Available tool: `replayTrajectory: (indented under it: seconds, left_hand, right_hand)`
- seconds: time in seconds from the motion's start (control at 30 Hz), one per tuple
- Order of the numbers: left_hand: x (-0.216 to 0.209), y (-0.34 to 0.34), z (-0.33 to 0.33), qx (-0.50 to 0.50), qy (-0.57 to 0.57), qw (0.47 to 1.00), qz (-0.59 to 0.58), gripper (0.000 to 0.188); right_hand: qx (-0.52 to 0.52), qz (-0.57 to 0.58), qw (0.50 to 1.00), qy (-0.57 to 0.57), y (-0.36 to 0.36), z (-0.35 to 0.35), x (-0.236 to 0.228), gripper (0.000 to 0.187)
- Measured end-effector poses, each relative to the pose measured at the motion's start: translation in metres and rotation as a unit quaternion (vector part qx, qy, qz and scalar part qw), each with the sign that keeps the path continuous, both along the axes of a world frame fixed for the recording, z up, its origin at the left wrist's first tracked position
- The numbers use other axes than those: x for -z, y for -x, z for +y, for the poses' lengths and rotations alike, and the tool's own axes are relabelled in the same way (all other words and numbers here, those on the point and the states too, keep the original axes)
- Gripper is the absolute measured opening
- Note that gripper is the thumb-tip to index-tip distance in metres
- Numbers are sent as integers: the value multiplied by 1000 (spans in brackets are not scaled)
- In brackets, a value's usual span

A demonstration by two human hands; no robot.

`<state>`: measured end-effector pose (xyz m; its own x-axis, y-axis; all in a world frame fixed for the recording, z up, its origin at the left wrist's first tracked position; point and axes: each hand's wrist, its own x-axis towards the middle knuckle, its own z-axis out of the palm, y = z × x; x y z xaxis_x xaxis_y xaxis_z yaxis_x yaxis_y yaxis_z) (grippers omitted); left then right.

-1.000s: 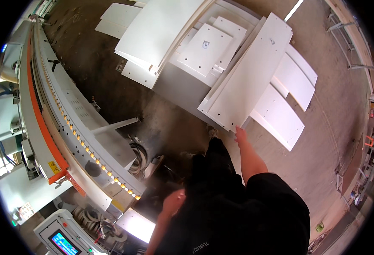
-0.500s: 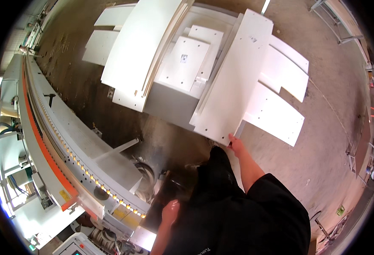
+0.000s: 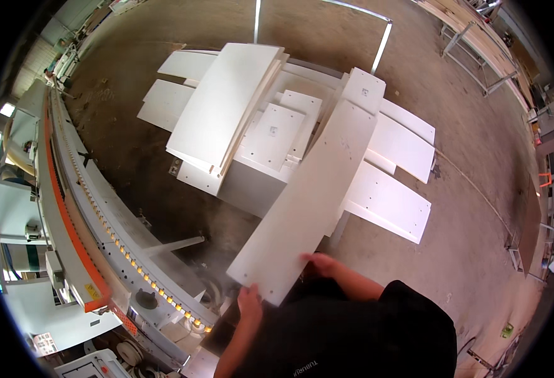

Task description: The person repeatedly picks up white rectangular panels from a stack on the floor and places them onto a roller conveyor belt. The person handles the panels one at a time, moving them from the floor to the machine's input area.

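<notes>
From my end I see a long, white, rectangular board (image 3: 302, 205) slanting across the right side of the work. Its near end juts toward the wearer's body and has 2 small dark holes near the corners; its far part lies over another white, flat panel (image 3: 365, 88) of the same stack. My right hand (image 3: 318, 264) grasps the board's right long edge, the fingers partly hidden there. My left hand (image 3: 250, 302) touches the near short edge with its fingertips; I cannot tell whether those fingers curl underneath. Left of the board sit 2 smaller, white, drilled panels (image 3: 274, 133), overlapping each other, and beyond them a wide, white, stacked sheet (image 3: 226, 104). Farther left runs a long, grey machine with an orange stripe (image 3: 75, 242) and yellow rollers (image 3: 139, 270).
</notes>
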<state>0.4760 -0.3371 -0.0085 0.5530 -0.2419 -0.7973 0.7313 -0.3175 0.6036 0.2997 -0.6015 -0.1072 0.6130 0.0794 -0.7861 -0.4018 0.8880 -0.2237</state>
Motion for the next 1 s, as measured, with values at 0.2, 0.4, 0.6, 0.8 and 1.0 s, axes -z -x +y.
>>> replayTrajectory:
  seconds: [0.2, 0.4, 0.6, 0.8, 1.0]
  left_hand:
    - [-88, 18, 112, -99, -78, 989, -81, 14]
    - [-96, 31, 198, -299, -119, 923, -210, 27]
    - [-103, 56, 268, -342, -267, 862, -263, 31]
    - [-91, 141, 336, -566, -229, 759, -226, 29]
    - [-44, 275, 380, -710, -176, 659, -176, 25]
  right_hand:
    - [231, 87, 962, 120, 11, -103, 42, 37]
    - [181, 234, 939, 175, -4, -96, 57, 33]
    - [157, 219, 943, 194, -40, -42, 28, 31]
    - [27, 76, 974, 214, -108, 17, -50, 30]
    - [-210, -55, 939, 266, -210, 121, -122, 26]
